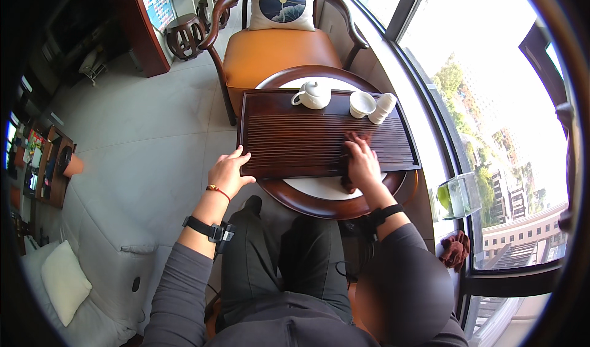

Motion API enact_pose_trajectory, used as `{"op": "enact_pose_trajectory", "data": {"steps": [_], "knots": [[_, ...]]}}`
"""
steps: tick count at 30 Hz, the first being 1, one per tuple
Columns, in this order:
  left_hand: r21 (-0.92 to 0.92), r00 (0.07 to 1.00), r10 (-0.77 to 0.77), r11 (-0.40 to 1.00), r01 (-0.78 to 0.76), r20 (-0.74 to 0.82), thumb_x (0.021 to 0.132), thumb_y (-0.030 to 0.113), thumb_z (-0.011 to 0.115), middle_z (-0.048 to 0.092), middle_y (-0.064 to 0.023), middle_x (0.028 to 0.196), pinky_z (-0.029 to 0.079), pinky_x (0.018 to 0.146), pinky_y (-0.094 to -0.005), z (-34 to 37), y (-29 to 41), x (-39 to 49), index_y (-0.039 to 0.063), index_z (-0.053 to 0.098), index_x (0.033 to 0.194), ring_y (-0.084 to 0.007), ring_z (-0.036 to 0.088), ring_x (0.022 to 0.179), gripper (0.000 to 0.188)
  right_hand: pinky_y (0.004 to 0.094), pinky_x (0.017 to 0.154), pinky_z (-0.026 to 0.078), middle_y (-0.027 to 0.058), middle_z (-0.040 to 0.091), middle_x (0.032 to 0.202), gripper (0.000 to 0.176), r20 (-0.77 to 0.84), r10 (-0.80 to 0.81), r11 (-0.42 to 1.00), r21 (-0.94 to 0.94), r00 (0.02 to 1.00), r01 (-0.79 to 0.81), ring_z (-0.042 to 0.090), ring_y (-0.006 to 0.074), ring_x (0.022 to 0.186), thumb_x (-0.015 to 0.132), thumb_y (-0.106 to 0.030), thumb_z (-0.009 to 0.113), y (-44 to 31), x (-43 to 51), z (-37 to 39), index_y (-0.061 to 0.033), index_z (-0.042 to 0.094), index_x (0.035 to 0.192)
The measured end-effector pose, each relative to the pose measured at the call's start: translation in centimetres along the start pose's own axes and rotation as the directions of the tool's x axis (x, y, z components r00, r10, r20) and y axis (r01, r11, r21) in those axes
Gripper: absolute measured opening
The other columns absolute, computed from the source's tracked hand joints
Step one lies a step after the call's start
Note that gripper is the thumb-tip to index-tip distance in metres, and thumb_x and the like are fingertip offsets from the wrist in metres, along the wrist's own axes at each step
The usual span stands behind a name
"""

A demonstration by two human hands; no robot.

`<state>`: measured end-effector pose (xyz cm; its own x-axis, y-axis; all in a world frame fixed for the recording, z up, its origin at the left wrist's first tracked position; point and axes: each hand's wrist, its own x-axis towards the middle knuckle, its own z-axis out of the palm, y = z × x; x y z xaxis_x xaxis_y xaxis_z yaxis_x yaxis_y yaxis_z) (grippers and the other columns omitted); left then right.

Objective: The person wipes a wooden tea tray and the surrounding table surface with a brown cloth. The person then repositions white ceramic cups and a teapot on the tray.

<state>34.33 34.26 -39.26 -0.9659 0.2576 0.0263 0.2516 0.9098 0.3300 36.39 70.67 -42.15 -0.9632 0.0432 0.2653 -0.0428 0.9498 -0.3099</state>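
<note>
A dark wooden tea tray (295, 139) with a slatted top rests on a round table (295, 204). My left hand (226, 172) holds the tray's near left corner, thumb and fingers spread along its edges. Under my right hand (364, 162) is a dark brown cloth (348, 183), pressed against the slats near the tray's front right; part of it hangs over the front edge. Along the far side of the tray stand a white lidded teapot (314, 97), a white bowl-shaped cup (362, 103) and a leaning stack of small white cups (382, 108).
Beyond the table is a wooden armchair (276, 47) with an orange seat and a cushion (283, 6). On the windowsill at right are a clear container (461, 197) with something green and another brown cloth (455, 251). A grey sofa (106, 255) stands at left.
</note>
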Motion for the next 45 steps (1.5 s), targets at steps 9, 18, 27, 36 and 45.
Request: {"op": "enact_pose_trajectory", "data": {"steps": [9, 18, 27, 36, 45], "knots": [[-0.02, 0.997, 0.079, 0.997, -0.079, -0.02, 0.061, 0.027, 0.088, 0.053, -0.003, 0.141, 0.042, 0.107, -0.037, 1.0, -0.8, 0.6, 0.012, 0.064, 0.125, -0.0266, 0.046, 0.131, 0.07, 0.0435, 0.11, 0.035, 0.0147, 0.042, 0.146, 0.039, -0.053, 0.529, 0.839, -0.115, 0.847, -0.532, 0.042, 0.0343, 0.133, 0.095, -0.014, 0.042, 11.2, 1.3, -2.9, -0.016, 0.052, 0.133], [0.032, 0.998, 0.059, 0.998, -0.06, 0.037, 0.063, 0.036, 0.087, 0.057, -0.0056, 0.137, 0.04, 0.109, -0.0368, 0.3, 0.1, 1.0, 0.01, 0.062, 0.126, -0.0261, 0.046, 0.133, 0.072, 0.0489, 0.109, 0.034, 0.023, 0.044, 0.143, 0.045, -0.024, -0.034, 0.998, 0.043, 0.999, 0.035, 0.04, 0.0396, 0.133, 0.085, -0.002, 0.048, -5.1, -0.6, 3.2, -0.0068, 0.054, 0.13], [0.141, 0.999, 0.025, 0.99, -0.028, 0.029, 0.063, 0.048, 0.083, 0.058, -0.0068, 0.134, 0.043, 0.106, -0.0359, 0.6, 1.1, 1.5, 0.009, 0.062, 0.126, -0.0264, 0.049, 0.13, 0.076, 0.0541, 0.108, 0.033, 0.0106, 0.048, 0.142, 0.039, -0.067, -0.043, 0.993, 0.11, 0.997, 0.05, 0.042, 0.0312, 0.133, 0.087, -0.01, 0.049, -1.4, 0.5, 0.5, -0.0111, 0.057, 0.126], [0.065, 1.0, 0.024, 0.998, -0.023, -0.007, 0.06, 0.044, 0.086, 0.058, -0.0077, 0.134, 0.044, 0.106, -0.0368, 1.1, 0.6, 1.1, 0.009, 0.063, 0.124, -0.028, 0.049, 0.13, 0.076, 0.0473, 0.108, 0.034, 0.0183, 0.044, 0.143, 0.04, -0.056, 0.492, 0.862, -0.107, 0.869, -0.495, 0.04, 0.0334, 0.134, 0.093, -0.019, 0.044, 13.5, 3.8, -2.1, -0.0093, 0.051, 0.132], [0.047, 0.995, 0.068, 0.997, -0.064, -0.077, 0.058, 0.044, 0.087, 0.061, -0.0103, 0.13, 0.047, 0.101, -0.0373, 1.7, 0.3, 1.1, 0.008, 0.064, 0.121, -0.0319, 0.053, 0.125, 0.075, 0.0521, 0.109, 0.033, 0.0212, 0.036, 0.149, 0.043, 0.042, -0.099, 0.991, 0.09, 0.994, 0.095, 0.034, 0.0407, 0.138, 0.086, -0.005, 0.047, -3.0, 4.4, 4.5, -0.0019, 0.051, 0.129]]}}
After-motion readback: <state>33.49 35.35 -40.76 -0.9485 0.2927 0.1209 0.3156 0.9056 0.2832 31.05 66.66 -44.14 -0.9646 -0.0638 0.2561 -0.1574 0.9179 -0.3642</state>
